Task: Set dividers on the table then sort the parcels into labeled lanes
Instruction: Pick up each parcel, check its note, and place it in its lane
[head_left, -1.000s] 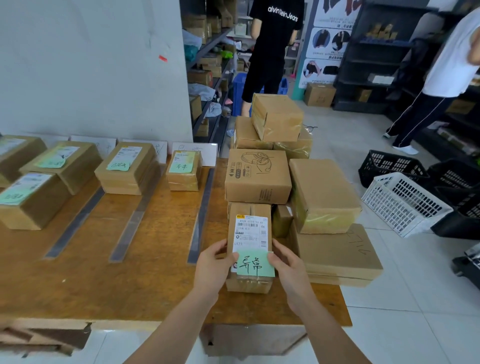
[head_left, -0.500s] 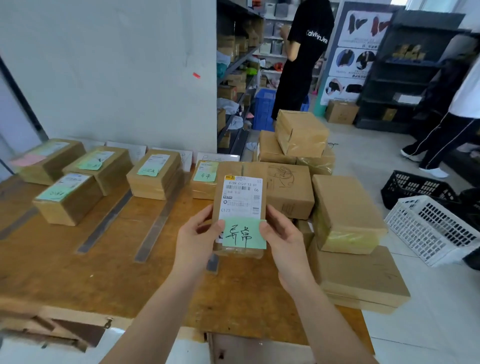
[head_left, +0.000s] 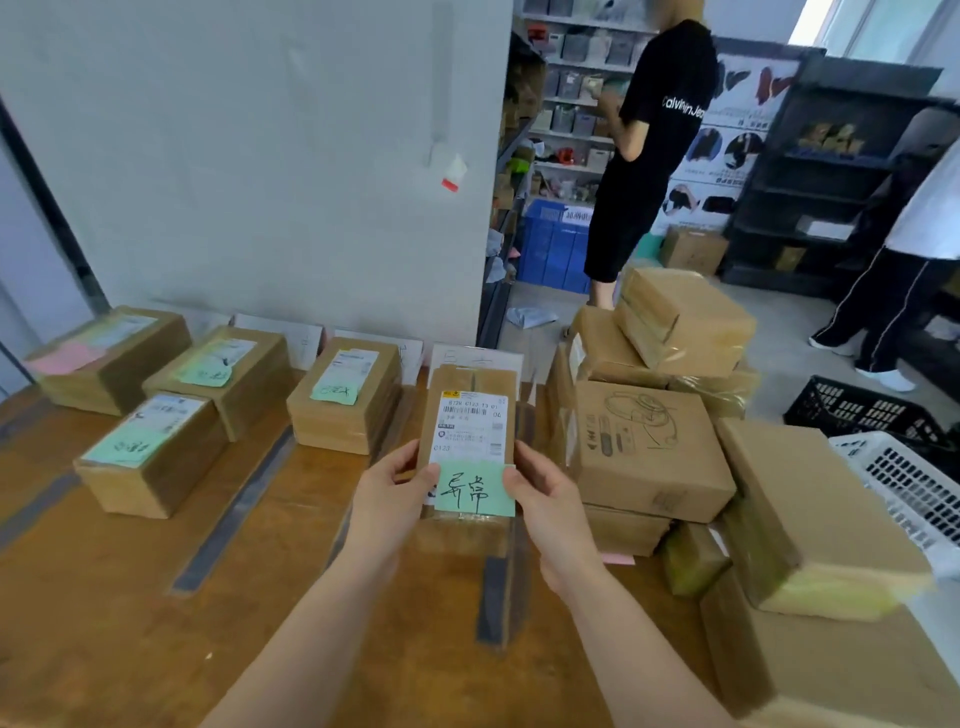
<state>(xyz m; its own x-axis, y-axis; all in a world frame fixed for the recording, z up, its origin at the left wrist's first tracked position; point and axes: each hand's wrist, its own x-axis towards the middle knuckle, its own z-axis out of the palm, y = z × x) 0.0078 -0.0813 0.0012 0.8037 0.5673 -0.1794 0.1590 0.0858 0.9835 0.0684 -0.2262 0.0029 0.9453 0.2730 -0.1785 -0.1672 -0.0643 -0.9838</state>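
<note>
Although blurred at the edges, shows four labelled brown cardboard boxes (head_left: 343, 400) far left, three grey flat divider strips (head_left: 234, 514), perhaps eight unsorted brown boxes (head_left: 649, 447) right. Grips one green-noted brown parcel (head_left: 470, 421) above wooden table (head_left: 104, 597) centre, left hand (head_left: 389, 504) and right hand (head_left: 550, 504) clamping its sides.

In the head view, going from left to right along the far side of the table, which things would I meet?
Parcel with pink note → parcel with green note → another green-note parcel → held parcel → printed carton → white basket.
</note>
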